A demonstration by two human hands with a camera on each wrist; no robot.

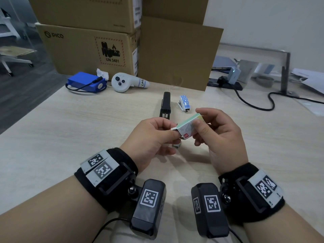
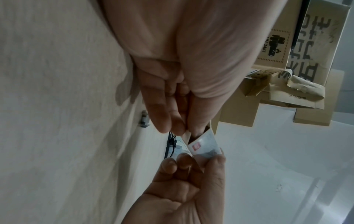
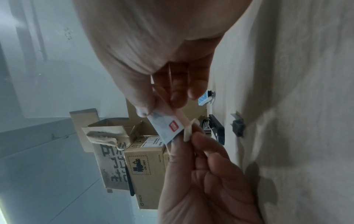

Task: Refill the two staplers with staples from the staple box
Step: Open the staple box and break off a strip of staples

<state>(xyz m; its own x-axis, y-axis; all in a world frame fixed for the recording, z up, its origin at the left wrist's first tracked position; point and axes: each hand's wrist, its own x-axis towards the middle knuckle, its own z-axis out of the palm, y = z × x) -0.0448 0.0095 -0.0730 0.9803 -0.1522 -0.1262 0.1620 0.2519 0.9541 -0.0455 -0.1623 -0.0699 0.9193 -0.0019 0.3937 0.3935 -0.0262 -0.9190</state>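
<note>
Both hands hold a small white staple box (image 1: 188,126) with a red logo above the table's middle. My right hand (image 1: 198,123) pinches the box's body between thumb and fingers. My left hand (image 1: 172,133) pinches its open end flap, the thumb tip at the opening; the left wrist view shows the staple box (image 2: 205,145) open there. A short strip of staples (image 1: 176,146) lies on the table under the hands. Beyond them lie a black stapler (image 1: 165,104) with its top swung open and a small blue dotted stapler (image 1: 185,103).
Stacked cardboard boxes (image 1: 91,50) stand along the table's far edge. In front of them lie a blue battery pack (image 1: 86,82) with a cable and a white controller (image 1: 126,82). A black cable (image 1: 254,102) and a metal stand (image 1: 284,71) are at the right.
</note>
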